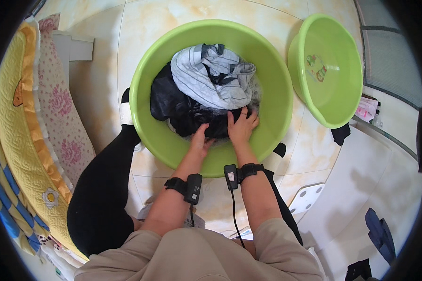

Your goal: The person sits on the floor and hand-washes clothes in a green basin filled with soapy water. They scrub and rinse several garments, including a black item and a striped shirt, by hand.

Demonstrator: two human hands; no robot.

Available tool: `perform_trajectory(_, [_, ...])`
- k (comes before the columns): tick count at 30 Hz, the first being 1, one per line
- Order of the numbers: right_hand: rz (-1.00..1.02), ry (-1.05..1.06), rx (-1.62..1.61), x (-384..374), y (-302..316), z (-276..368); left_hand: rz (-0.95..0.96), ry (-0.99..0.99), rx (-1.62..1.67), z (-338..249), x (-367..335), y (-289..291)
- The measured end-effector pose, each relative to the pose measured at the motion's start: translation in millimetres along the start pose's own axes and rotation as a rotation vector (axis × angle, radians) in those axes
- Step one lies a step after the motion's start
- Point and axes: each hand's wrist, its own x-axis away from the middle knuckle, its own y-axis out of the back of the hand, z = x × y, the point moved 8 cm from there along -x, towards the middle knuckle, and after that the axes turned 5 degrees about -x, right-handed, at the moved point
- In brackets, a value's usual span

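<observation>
Tiled floor (147, 11), two green basins (274, 79) (340, 70), two spread hands (199, 142) (241, 129) apart on black cloth (220, 126) in one

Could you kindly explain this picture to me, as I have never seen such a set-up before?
There is no robot here, only someone's two bare hands. The single picture comes from a wide fisheye camera worn on the head, looking down, so straight edges bend near its rim. On the tiled floor stands a large green basin containing black cloth, a striped grey cloth and some suds. A second green basin is to the right. The left hand and right hand both touch the black cloth; whether either grips it, I cannot tell.
</observation>
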Motion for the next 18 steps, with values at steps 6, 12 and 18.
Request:
perform_trajectory(6, [0.199,-0.042,-0.271,22.1,-31.0,16.6,0.159,0.098,0.112,-7.9,10.2,-6.6])
perform_trajectory(12, [0.287,0.181,-0.911,68.3,30.8,90.0,0.487,0.275,0.247,-2.8,19.6,-20.1])
perform_trajectory(18, [0.267,0.111,-0.659,60.7,28.9,94.9,0.356,-0.023,0.240,-8.7,0.8,-10.8])
